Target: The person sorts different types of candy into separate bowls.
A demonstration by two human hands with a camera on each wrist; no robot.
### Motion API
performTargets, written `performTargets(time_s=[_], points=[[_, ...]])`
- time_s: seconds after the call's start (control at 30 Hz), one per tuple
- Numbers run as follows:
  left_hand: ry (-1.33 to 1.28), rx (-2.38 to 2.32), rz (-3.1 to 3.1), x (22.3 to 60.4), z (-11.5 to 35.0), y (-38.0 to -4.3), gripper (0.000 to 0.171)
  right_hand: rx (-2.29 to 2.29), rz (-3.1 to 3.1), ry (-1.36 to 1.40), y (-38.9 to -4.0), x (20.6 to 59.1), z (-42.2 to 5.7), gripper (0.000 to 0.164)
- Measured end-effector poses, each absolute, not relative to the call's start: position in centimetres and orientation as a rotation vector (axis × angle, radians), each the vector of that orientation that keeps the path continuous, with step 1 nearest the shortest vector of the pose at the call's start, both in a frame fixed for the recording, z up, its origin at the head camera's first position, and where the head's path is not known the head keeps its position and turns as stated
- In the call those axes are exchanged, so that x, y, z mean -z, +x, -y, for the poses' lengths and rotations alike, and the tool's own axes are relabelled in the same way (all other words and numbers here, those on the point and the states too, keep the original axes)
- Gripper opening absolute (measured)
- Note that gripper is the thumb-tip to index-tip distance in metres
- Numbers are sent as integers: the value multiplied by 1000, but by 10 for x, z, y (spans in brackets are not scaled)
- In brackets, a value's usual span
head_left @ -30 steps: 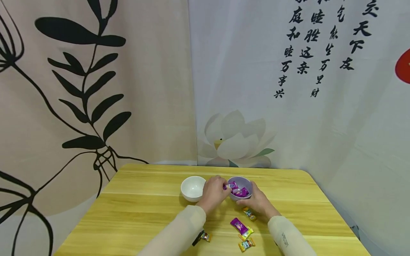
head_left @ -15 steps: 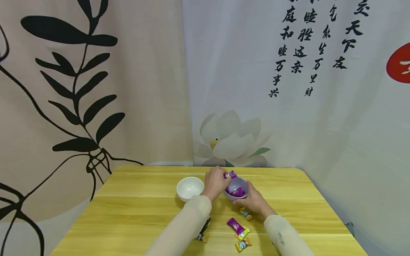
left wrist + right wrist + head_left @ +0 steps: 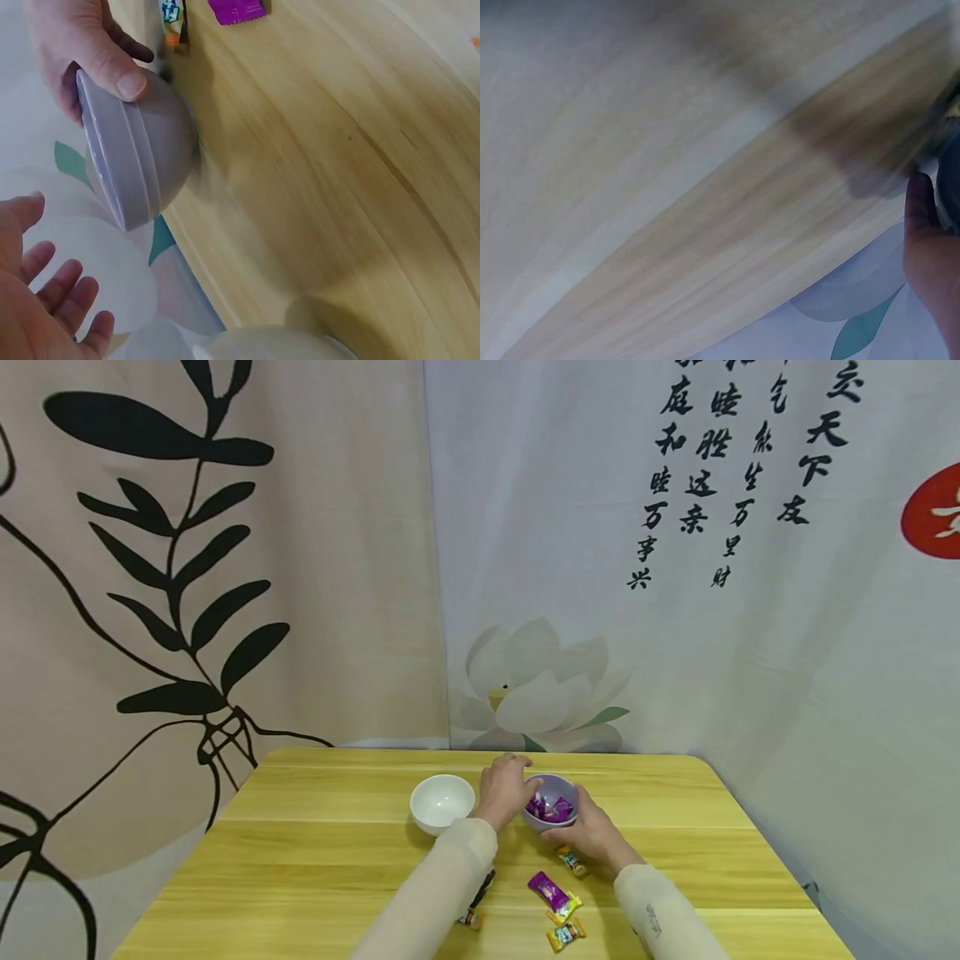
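My right hand (image 3: 596,831) grips the small lilac bowl (image 3: 573,802) by its right side. In the left wrist view the thumb presses on the outside of the bowl (image 3: 154,135), which is tilted there. Several purple-wrapped candies (image 3: 551,810) lie inside it. At the bowl's left rim is my left hand (image 3: 504,789), fingers spread and holding nothing. The left wrist view has this left hand (image 3: 41,300) apart from the bowl, palm showing. The right wrist view catches only part of the right hand (image 3: 930,262) at its edge.
A white bowl (image 3: 442,803) stands left of the left hand. On the wooden table (image 3: 337,860) nearer me lie a purple candy (image 3: 547,890), a yellow candy (image 3: 567,908) and orange-yellow candies (image 3: 566,935). Another orange candy (image 3: 471,920) is partly behind the left sleeve. A printed curtain (image 3: 360,568) hangs behind.
My left hand lifted a purple candy over the lilac bowl's rim, then let it go; the candies now lie in the bowl and the fingers have spread. The right hand keeps its grip.
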State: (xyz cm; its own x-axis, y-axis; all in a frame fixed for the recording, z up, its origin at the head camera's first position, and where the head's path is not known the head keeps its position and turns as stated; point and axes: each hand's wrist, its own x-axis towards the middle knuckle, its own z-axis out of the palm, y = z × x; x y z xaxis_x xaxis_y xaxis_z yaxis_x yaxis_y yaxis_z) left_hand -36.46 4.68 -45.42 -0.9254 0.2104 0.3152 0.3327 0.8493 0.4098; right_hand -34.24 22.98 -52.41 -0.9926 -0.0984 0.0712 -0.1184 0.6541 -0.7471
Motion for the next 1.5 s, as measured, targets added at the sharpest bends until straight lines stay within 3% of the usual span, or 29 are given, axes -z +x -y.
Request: performTargets(time_s=[0.37, 0.8, 1.5], points=[[-505, 722, 2729, 450, -36, -359, 38, -1284, 2876, 140, -340, 522, -234, 122], [-659, 792, 2741, 456, -15, -336, 37, -1310, 2859, 136, -340, 524, -234, 120], [-1163, 726, 2909, 518, -5, -303, 44, -1357, 2835, 167, -340, 521, -229, 112]])
